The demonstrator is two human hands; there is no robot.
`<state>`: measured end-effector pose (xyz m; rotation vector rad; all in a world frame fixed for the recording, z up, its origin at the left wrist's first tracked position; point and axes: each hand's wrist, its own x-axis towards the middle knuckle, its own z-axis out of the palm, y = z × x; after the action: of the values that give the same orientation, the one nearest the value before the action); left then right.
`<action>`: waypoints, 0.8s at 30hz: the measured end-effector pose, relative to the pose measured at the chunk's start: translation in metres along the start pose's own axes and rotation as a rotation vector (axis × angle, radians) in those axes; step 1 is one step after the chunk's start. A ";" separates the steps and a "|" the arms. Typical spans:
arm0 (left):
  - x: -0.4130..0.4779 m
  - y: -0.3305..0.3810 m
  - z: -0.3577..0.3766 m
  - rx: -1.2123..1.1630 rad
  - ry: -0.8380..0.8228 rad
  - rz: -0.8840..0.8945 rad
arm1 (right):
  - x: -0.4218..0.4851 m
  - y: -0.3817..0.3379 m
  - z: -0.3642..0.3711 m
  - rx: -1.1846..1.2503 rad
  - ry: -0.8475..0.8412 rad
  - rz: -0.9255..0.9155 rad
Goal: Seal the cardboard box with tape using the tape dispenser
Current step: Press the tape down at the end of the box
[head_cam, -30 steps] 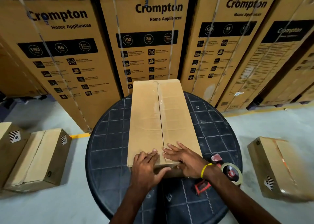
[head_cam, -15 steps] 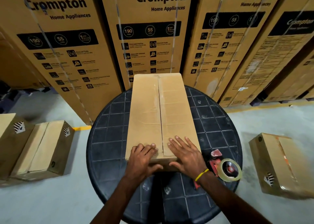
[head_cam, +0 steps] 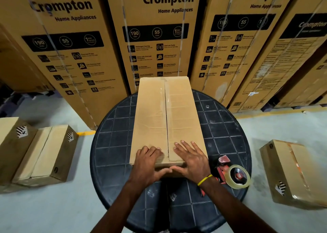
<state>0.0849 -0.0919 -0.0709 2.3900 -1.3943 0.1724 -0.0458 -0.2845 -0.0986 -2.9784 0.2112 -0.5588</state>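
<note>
Off on the left floor there are two cardboard cartons [head_cam: 33, 155] parked out of the way. They look closed up, probably a finished pile, though I can't tell for sure.

Centre stage is the round dark table [head_cam: 113, 126] with the grid top, and the long cardboard box [head_cam: 168, 116] lies on it lengthwise, running away from the person. Makes sense: the centre seam [head_cam: 166, 123] points straight ahead, so a dispenser could be dragged down it in one pull. There's a glossy strip along that seam, so it looks taped already, at least on top.

The left hand [head_cam: 147, 163] sits on the near left flap, fingers together and curled over the near edge, thumb hooked down the front face. The right hand [head_cam: 190, 159] is flat on the right flap with fingers spread, thumb also down the front. Neither hand is holding anything. My guess is they're pressing the tape end down over the near edge, or just squaring the flaps.

The tape dispenser [head_cam: 231, 174], red with a clear roll, lies on the table just beside the right wrist, an easy reach.

Another carton [head_cam: 292, 172] sits on the right floor, well apart.
</note>
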 end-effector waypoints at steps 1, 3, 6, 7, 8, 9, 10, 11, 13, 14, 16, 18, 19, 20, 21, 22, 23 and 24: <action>0.006 0.006 -0.004 -0.016 0.005 -0.038 | -0.001 0.000 -0.003 -0.026 -0.071 -0.010; 0.019 0.019 -0.006 -0.027 -0.013 -0.078 | -0.003 -0.001 -0.010 -0.074 -0.202 -0.008; 0.030 0.027 0.006 -0.047 -0.133 0.005 | -0.005 -0.002 -0.021 0.022 -0.203 -0.008; 0.030 0.027 0.012 0.000 -0.179 0.057 | -0.007 -0.003 -0.027 0.153 -0.147 0.036; 0.029 0.025 0.019 0.070 -0.202 0.102 | -0.014 -0.004 -0.034 0.312 -0.064 0.117; 0.027 0.023 0.024 0.137 -0.216 0.124 | -0.023 -0.008 -0.038 0.444 0.070 0.229; 0.025 0.021 0.027 0.175 -0.220 0.131 | -0.036 -0.011 -0.041 0.539 0.226 0.359; 0.025 0.021 0.029 0.189 -0.215 0.135 | -0.052 -0.013 -0.037 0.593 0.374 0.529; 0.026 0.022 0.029 0.196 -0.213 0.140 | -0.075 -0.018 -0.032 0.769 0.564 0.953; 0.027 0.022 0.029 0.200 -0.217 0.134 | -0.085 -0.016 -0.023 0.922 0.622 1.189; 0.027 0.023 0.027 0.199 -0.243 0.124 | -0.105 -0.003 0.001 1.223 0.581 1.673; 0.027 0.023 0.027 0.202 -0.277 0.112 | -0.121 0.009 0.021 1.465 0.261 1.989; 0.028 0.023 0.025 0.203 -0.285 0.111 | -0.126 0.013 0.030 1.564 0.115 2.038; 0.029 0.024 0.024 0.203 -0.294 0.110 | -0.129 0.018 0.039 1.649 0.046 2.039; 0.030 0.024 0.024 0.205 -0.303 0.110 | -0.130 0.024 0.050 1.691 0.053 2.038; 0.031 0.024 0.024 0.207 -0.314 0.108 | -0.126 0.027 0.054 1.743 0.095 2.037; 0.031 0.023 0.023 0.211 -0.325 0.105 | -0.122 0.031 0.060 1.795 0.153 2.028; 0.032 0.023 0.023 0.213 -0.328 0.104 | -0.117 0.036 0.064 1.849 0.219 2.006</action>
<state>0.0795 -0.1364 -0.0771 2.6092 -1.7259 -0.0511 -0.1343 -0.2968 -0.2034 -0.2116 1.2935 -0.2642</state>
